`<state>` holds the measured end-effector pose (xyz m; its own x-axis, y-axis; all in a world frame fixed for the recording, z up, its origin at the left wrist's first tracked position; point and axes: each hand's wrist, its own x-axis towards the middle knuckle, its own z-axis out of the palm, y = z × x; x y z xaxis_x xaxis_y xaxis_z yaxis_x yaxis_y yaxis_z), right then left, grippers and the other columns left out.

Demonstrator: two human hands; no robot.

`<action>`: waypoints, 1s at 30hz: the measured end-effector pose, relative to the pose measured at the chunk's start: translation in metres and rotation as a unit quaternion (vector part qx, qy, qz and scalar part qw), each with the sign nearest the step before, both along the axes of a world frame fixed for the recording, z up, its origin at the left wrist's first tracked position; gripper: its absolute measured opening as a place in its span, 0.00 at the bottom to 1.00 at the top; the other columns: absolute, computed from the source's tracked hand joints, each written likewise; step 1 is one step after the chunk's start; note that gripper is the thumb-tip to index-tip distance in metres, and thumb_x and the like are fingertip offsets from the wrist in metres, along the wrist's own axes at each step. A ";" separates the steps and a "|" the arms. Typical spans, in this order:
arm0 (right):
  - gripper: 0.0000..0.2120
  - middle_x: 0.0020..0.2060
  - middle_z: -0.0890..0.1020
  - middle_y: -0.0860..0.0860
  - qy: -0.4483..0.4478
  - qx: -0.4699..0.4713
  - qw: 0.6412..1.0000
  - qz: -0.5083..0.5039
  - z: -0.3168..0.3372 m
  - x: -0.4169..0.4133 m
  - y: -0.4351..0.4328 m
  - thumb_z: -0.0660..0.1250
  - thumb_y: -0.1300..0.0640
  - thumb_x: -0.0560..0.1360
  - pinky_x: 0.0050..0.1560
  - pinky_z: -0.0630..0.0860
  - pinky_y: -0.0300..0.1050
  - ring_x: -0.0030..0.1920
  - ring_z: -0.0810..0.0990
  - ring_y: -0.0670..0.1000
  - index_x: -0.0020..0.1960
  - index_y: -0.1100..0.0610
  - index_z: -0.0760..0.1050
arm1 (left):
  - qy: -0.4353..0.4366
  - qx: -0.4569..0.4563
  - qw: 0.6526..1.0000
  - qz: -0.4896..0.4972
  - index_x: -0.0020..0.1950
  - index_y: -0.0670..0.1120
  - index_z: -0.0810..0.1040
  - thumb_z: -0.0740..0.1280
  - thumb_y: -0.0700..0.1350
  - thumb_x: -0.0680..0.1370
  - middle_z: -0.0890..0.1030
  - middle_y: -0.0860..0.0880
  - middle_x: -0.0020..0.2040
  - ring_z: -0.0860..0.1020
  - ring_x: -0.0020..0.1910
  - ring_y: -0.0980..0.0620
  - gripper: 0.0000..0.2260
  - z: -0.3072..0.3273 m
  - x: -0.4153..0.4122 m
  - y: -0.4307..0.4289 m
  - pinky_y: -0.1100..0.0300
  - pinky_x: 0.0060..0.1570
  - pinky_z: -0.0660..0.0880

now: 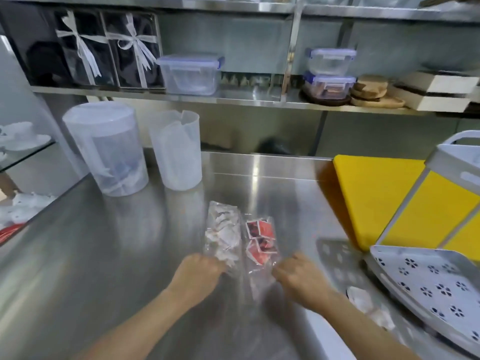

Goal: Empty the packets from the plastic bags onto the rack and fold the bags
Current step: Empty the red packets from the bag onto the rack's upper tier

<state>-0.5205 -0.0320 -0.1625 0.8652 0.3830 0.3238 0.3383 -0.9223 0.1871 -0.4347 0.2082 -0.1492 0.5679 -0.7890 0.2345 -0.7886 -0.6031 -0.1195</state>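
Note:
Two clear plastic bags lie side by side on the steel counter. The left bag [224,233] holds white packets; the right bag [261,241] holds red packets. My left hand [200,275] grips the near end of the left bag with curled fingers. My right hand [296,278] grips the near end of the right bag. The white perforated rack [426,287] stands at the right, with a few white packets [363,300] on its lower tier. The picture is motion-blurred.
Two translucent plastic jugs [109,149] [179,149] stand at the counter's back left. A yellow cutting board [376,193] lies at the right, partly under the rack. Shelves above hold lidded containers [192,74] and boxes. The counter's left edge [39,214] drops off to a lower area.

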 end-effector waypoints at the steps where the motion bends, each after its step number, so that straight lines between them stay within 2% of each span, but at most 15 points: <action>1: 0.11 0.25 0.77 0.45 0.053 -0.014 0.998 -0.004 -0.021 -0.013 0.003 0.69 0.59 0.52 0.36 0.63 0.39 0.28 0.77 0.47 0.33 0.49 0.76 | 0.022 0.025 0.999 -0.006 0.32 0.55 0.82 0.74 0.44 0.52 0.80 0.57 0.26 0.77 0.24 0.58 0.11 -0.024 -0.015 0.005 0.69 0.22 0.69; 5: 0.13 0.28 0.79 0.43 0.119 0.023 0.992 -0.028 -0.062 -0.038 0.008 0.60 0.58 0.57 0.37 0.67 0.36 0.31 0.78 0.46 0.38 0.47 0.79 | 0.046 0.045 0.998 -0.020 0.36 0.50 0.83 0.58 0.43 0.63 0.83 0.57 0.36 0.80 0.33 0.57 0.13 -0.073 -0.045 0.016 0.68 0.30 0.74; 8: 0.11 0.29 0.79 0.43 0.157 0.041 0.985 -0.061 -0.051 -0.036 0.012 0.68 0.59 0.56 0.31 0.74 0.36 0.31 0.79 0.47 0.37 0.48 0.78 | 0.045 0.049 0.997 -0.028 0.34 0.50 0.81 0.59 0.44 0.64 0.82 0.54 0.36 0.80 0.34 0.55 0.10 -0.070 -0.048 0.014 0.65 0.30 0.75; 10: 0.13 0.37 0.80 0.46 0.213 0.068 0.971 -0.084 -0.042 -0.034 0.015 0.70 0.60 0.59 0.36 0.76 0.40 0.39 0.81 0.50 0.42 0.48 0.78 | 0.067 0.049 0.996 -0.021 0.35 0.50 0.79 0.60 0.45 0.65 0.82 0.54 0.37 0.80 0.35 0.54 0.08 -0.060 -0.049 0.008 0.64 0.29 0.75; 12: 0.11 0.50 0.79 0.50 0.313 0.100 0.939 -0.105 -0.025 -0.028 0.016 0.63 0.60 0.70 0.45 0.73 0.44 0.51 0.78 0.53 0.51 0.50 0.76 | 0.123 0.065 0.990 0.003 0.44 0.49 0.79 0.59 0.47 0.70 0.81 0.52 0.44 0.80 0.44 0.53 0.10 -0.042 -0.047 0.003 0.60 0.36 0.77; 14: 0.12 0.55 0.78 0.51 0.407 0.129 0.895 -0.130 -0.009 -0.016 0.015 0.61 0.58 0.72 0.45 0.69 0.42 0.52 0.76 0.54 0.55 0.52 0.75 | 0.262 0.119 0.957 0.025 0.55 0.49 0.76 0.59 0.49 0.76 0.77 0.50 0.55 0.76 0.55 0.50 0.12 -0.021 -0.037 -0.003 0.56 0.49 0.74; 15: 0.13 0.56 0.79 0.52 0.429 0.144 0.881 -0.140 -0.003 -0.008 0.016 0.61 0.58 0.72 0.46 0.69 0.43 0.52 0.76 0.54 0.57 0.52 0.75 | 0.336 0.141 0.930 0.046 0.58 0.50 0.74 0.60 0.50 0.76 0.77 0.50 0.58 0.75 0.57 0.49 0.12 -0.011 -0.030 -0.006 0.56 0.51 0.72; 16: 0.15 0.56 0.79 0.52 0.427 0.162 0.875 -0.159 0.002 -0.002 0.015 0.61 0.56 0.73 0.49 0.71 0.45 0.53 0.76 0.55 0.59 0.52 0.74 | 0.369 0.135 0.918 0.059 0.60 0.51 0.74 0.59 0.49 0.77 0.77 0.49 0.59 0.76 0.56 0.48 0.13 -0.003 -0.024 -0.011 0.57 0.50 0.71; 17: 0.15 0.57 0.79 0.53 0.406 0.181 0.878 -0.179 0.006 0.003 0.016 0.60 0.55 0.74 0.50 0.71 0.46 0.55 0.77 0.56 0.60 0.52 0.73 | 0.363 0.105 0.923 0.069 0.60 0.51 0.74 0.58 0.48 0.78 0.78 0.49 0.58 0.76 0.54 0.48 0.12 0.004 -0.018 -0.016 0.57 0.48 0.71; 19: 0.14 0.56 0.79 0.55 0.315 0.204 0.901 -0.217 0.007 0.010 0.022 0.59 0.54 0.75 0.49 0.71 0.48 0.55 0.77 0.60 0.59 0.54 0.72 | 0.265 0.001 0.960 0.084 0.58 0.48 0.75 0.55 0.45 0.79 0.80 0.48 0.56 0.77 0.52 0.46 0.12 0.009 -0.013 -0.027 0.57 0.45 0.70; 22: 0.17 0.61 0.76 0.56 0.184 0.200 0.933 -0.235 -0.002 0.014 0.041 0.59 0.53 0.75 0.55 0.69 0.49 0.60 0.74 0.59 0.63 0.56 0.70 | 0.178 -0.099 0.976 0.082 0.62 0.47 0.74 0.55 0.43 0.79 0.79 0.48 0.59 0.75 0.57 0.46 0.14 0.003 -0.016 -0.042 0.55 0.55 0.69; 25: 0.29 0.73 0.63 0.56 0.196 0.226 0.921 -0.249 -0.026 0.013 0.060 0.58 0.45 0.75 0.67 0.60 0.52 0.72 0.61 0.57 0.73 0.54 0.57 | 0.189 -0.052 0.978 0.077 0.73 0.47 0.62 0.52 0.46 0.81 0.66 0.49 0.73 0.63 0.72 0.49 0.19 -0.020 -0.018 -0.047 0.55 0.72 0.56; 27: 0.37 0.76 0.51 0.58 0.228 0.219 0.911 -0.264 -0.041 0.009 0.066 0.52 0.36 0.74 0.73 0.50 0.55 0.76 0.48 0.58 0.76 0.53 0.46 | 0.177 0.020 0.980 0.087 0.75 0.47 0.54 0.45 0.50 0.81 0.57 0.50 0.77 0.53 0.76 0.51 0.23 -0.042 -0.021 -0.041 0.55 0.74 0.43; 28: 0.41 0.77 0.46 0.58 0.246 0.203 0.909 -0.268 -0.048 0.007 0.068 0.46 0.30 0.71 0.74 0.46 0.55 0.77 0.44 0.58 0.76 0.53 0.42 | 0.166 0.044 0.981 0.091 0.75 0.47 0.54 0.43 0.51 0.80 0.56 0.51 0.77 0.53 0.76 0.50 0.24 -0.053 -0.022 -0.034 0.55 0.73 0.39; 30: 0.50 0.76 0.41 0.59 0.265 0.186 0.909 -0.263 -0.060 0.005 0.068 0.30 0.24 0.62 0.74 0.42 0.54 0.76 0.40 0.58 0.76 0.53 0.36 | 0.142 0.089 0.981 0.098 0.72 0.48 0.64 0.46 0.52 0.78 0.67 0.49 0.72 0.64 0.72 0.48 0.24 -0.067 -0.024 -0.024 0.53 0.74 0.38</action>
<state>-0.5157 0.0360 -0.2222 0.9693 -0.1791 -0.1685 -0.2155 -0.9487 -0.2315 -0.4583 0.1845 -0.2164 0.7357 -0.6717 -0.0866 -0.6757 -0.7366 -0.0278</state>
